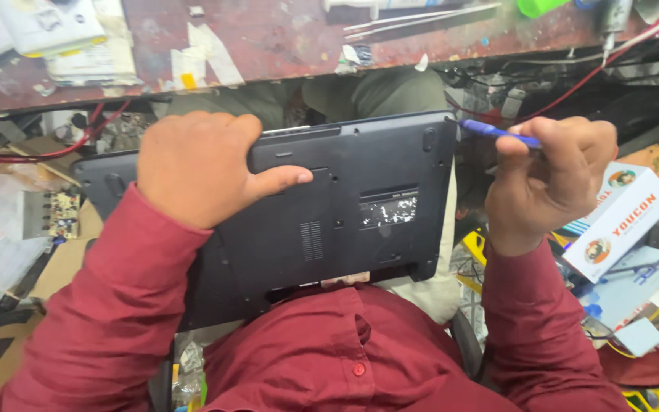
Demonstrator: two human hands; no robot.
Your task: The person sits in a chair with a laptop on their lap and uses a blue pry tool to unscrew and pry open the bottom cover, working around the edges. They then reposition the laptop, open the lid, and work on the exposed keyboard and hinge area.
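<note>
Two hands work on a black laptop (345,221) lying upside down on the lap. Left hand (196,168) presses flat on its base (fingers curled over the far edge). Right hand (547,179) grips a blue screwdriver (497,133), tip at the laptop's far right corner.

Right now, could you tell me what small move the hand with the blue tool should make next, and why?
Probably press the blue tool a little further into the laptop at its far right corner: its tip already sits at that edge, held by the right hand, while the left hand steadies the base.
</note>
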